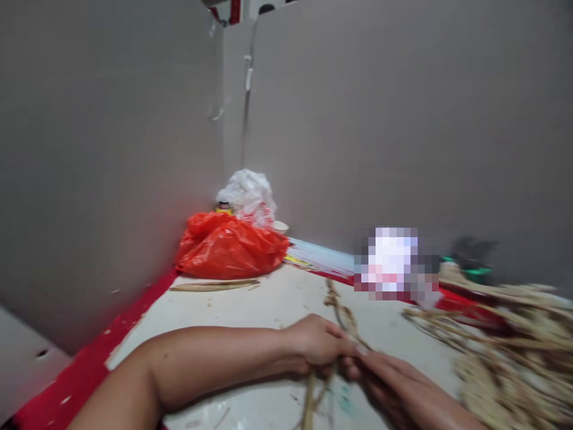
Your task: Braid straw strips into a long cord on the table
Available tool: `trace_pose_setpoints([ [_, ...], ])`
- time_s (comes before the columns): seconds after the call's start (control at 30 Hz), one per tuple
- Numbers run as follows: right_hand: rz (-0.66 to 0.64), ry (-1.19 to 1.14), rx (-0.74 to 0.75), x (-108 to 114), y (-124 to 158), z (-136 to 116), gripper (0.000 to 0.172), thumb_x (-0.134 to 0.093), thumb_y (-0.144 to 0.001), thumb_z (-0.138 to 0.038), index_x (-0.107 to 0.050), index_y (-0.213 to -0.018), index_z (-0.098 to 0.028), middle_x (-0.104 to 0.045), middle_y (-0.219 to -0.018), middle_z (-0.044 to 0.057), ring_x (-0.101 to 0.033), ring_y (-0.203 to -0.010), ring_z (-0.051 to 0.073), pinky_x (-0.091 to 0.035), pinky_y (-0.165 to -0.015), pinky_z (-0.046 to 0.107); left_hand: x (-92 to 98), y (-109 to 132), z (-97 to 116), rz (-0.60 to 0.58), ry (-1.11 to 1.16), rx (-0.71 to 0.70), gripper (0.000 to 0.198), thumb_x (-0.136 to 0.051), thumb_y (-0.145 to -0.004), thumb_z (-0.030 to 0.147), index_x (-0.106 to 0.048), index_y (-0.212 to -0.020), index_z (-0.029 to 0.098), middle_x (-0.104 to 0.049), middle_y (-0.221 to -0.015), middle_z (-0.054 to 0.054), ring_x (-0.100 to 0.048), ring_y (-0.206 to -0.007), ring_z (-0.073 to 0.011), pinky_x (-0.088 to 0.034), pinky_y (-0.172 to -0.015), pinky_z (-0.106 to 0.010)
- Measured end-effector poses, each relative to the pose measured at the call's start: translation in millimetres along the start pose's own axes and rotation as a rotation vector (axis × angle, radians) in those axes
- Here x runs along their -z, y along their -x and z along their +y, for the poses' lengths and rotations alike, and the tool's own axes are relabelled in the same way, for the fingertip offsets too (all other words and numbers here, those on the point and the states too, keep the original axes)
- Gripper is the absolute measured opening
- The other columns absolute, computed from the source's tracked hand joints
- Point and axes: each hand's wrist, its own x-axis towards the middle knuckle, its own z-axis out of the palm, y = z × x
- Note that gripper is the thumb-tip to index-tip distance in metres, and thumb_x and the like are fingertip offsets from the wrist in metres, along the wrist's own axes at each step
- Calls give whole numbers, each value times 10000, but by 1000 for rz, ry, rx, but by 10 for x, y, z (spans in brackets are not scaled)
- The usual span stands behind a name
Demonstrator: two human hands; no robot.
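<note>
My left hand (320, 345) is closed round a twisted strand of pale straw fibre (341, 313) that rises from between my hands toward the back. My right hand (387, 376) comes in from the lower right and pinches the same strand where the two hands meet; its fingers are smeared by motion. More loose ends of the fibre (313, 397) hang below my hands over the white table (268, 304).
A heap of straw fibre (505, 352) covers the table's right side. A red plastic bag (230, 246) and a white plastic bag (249, 194) sit in the corner by grey partition walls (111, 149). A flat stick (215, 286) lies in front of the red bag.
</note>
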Motion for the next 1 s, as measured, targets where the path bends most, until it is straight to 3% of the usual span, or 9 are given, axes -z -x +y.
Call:
trace_pose_setpoints([
  [0.1, -89, -89, -165, 55, -60, 31, 341, -615, -688, -554, -590, -643, -217, -501, -496, 21, -487, -431, 117, -315, -403, 237, 53, -25, -17, 26, -22, -13, 143, -564, -707, 194, -531, -574, 153, -479, -482, 56, -318, -368, -49, -216, -410, -221],
  [0.23, -208, -287, -352, 20, -14, -72, 415, -666, -654, -545, -466, -571, -191, -260, -400, -101, -155, -316, 15, -101, -330, 165, 70, 2, -30, 42, -104, -170, 184, -554, -707, 222, -520, -546, 139, -431, -460, 65, -312, -443, -50, -232, -471, -211],
  [0.3, -229, -389, -361, 8, -12, -118, 429, -690, -650, -502, -420, -554, -182, -226, -397, -121, -82, -334, 1, -44, -328, 150, 81, -10, -36, -12, -117, -214, 183, -534, -712, 247, -528, -568, 136, -444, -478, 60, -313, -461, -55, -230, -485, -216],
  [0.53, -97, -407, -301, 7, -6, -143, 297, -641, -682, -398, -507, -574, -156, -264, -357, -123, -95, -323, 6, -57, -321, 158, 146, -14, 28, -97, -312, -218, 148, -512, -716, 232, -611, -691, 125, -459, -525, 59, -314, -474, -60, -233, -475, -209],
  [0.67, 9, -206, -228, -80, 20, -120, 288, -610, -665, -413, -559, -578, -144, -287, -350, -112, -133, -315, 13, -67, -331, 182, 217, 48, 168, -216, -447, -98, 154, -478, -719, 191, -608, -661, 134, -442, -481, 59, -309, -379, -55, -237, -419, -210],
  [0.8, 92, -110, -172, -161, 28, -104, 303, -593, -646, -438, -551, -557, -152, -286, -344, -111, -149, -305, 14, -58, -338, 192, 183, 114, 243, -315, -387, 48, 152, -414, -710, 130, -558, -663, 148, -450, -442, 51, -362, -324, -78, -335, -391, -210],
  [0.9, 53, -198, -200, -195, 42, -108, 330, -565, -635, -429, -433, -452, -189, -271, -307, -106, -133, -280, 12, -52, -331, 194, 79, 166, 172, -277, -362, 75, 139, -383, -733, 125, -508, -681, 158, -485, -457, 35, -433, -338, -101, -394, -403, -229],
  [1.0, 5, -302, -243, -211, 59, -112, 378, -552, -629, -427, -348, -402, -204, -242, -288, -105, -118, -267, 9, -45, -327, 191, -23, 216, 41, -146, -477, 2, 105, -405, -743, 158, -510, -740, 159, -507, -492, 29, -473, -357, -108, -386, -406, -215],
])
